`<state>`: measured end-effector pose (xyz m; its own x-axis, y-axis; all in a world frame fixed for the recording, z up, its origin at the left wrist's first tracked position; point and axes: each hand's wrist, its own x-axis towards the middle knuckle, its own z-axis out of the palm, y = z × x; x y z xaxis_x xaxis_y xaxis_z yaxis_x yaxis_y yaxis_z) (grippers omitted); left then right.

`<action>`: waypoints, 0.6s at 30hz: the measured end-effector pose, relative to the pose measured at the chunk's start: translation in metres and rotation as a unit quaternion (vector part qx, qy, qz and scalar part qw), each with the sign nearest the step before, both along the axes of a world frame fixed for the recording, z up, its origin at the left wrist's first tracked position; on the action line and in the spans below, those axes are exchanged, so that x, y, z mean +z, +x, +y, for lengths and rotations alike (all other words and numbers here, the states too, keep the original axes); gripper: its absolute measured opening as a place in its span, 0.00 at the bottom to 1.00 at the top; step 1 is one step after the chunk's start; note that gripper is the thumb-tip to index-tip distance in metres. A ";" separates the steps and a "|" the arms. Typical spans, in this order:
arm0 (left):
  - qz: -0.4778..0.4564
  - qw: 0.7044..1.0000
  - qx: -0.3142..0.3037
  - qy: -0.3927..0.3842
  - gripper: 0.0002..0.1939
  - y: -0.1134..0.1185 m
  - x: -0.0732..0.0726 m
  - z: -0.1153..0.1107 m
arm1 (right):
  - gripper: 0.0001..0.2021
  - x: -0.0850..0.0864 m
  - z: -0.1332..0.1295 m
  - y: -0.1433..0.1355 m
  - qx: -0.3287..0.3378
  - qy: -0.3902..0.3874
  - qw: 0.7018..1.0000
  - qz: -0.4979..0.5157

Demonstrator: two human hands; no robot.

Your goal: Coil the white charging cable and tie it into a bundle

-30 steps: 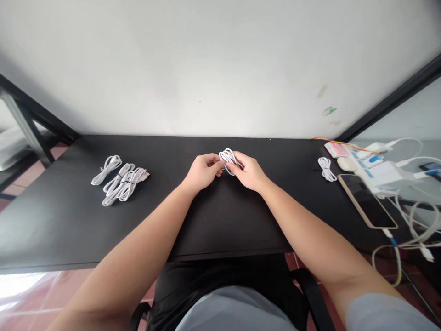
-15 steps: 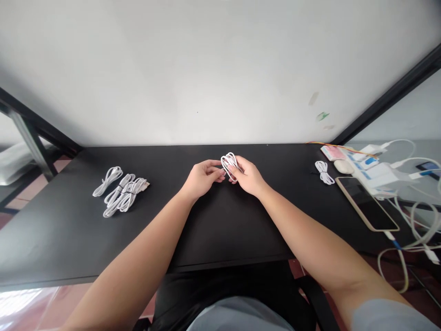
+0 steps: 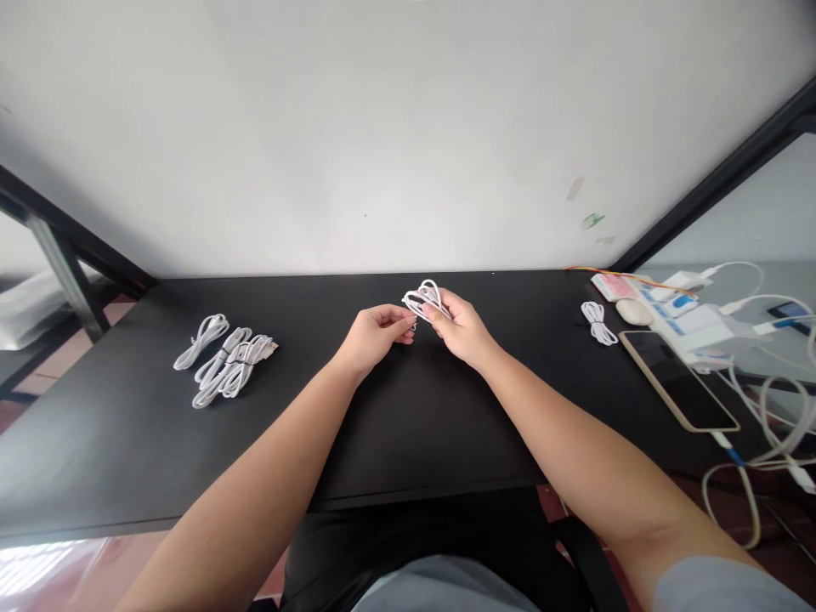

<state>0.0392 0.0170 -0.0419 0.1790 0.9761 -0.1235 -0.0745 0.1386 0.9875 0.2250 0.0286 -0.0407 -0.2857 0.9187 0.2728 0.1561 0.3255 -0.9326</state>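
A coiled white cable (image 3: 428,294) is held over the middle of the black table by my right hand (image 3: 462,329), its fingers wrapped round the coil's right side. My left hand (image 3: 381,336) is just left of the coil, thumb and fingers pinched together. A thin, light strand or cable end shows at its fingertips; too small to tell which. To the left, several bundled white cables (image 3: 237,365) lie on the table, with a loosely coiled one (image 3: 201,340) beside them. Another tied white cable (image 3: 599,323) lies on the right.
On the right, a phone (image 3: 679,380) is plugged into a charging cable, near a white mouse (image 3: 634,312) and a power strip (image 3: 676,319) with several adapters. Loose white cables (image 3: 781,408) tangle at the right edge. A pale wall (image 3: 382,136) stands behind the black table (image 3: 421,433).
The coil has tilted and its loops have spread in my right hand. My left hand has drawn slightly down from the coil, its fingers pinched closer. The view has shifted slightly.
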 end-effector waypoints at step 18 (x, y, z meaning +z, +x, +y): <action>-0.078 0.996 -0.022 -0.021 0.22 0.006 0.003 -0.004 | 0.14 0.003 -0.008 -0.005 -0.053 0.104 0.989 -0.087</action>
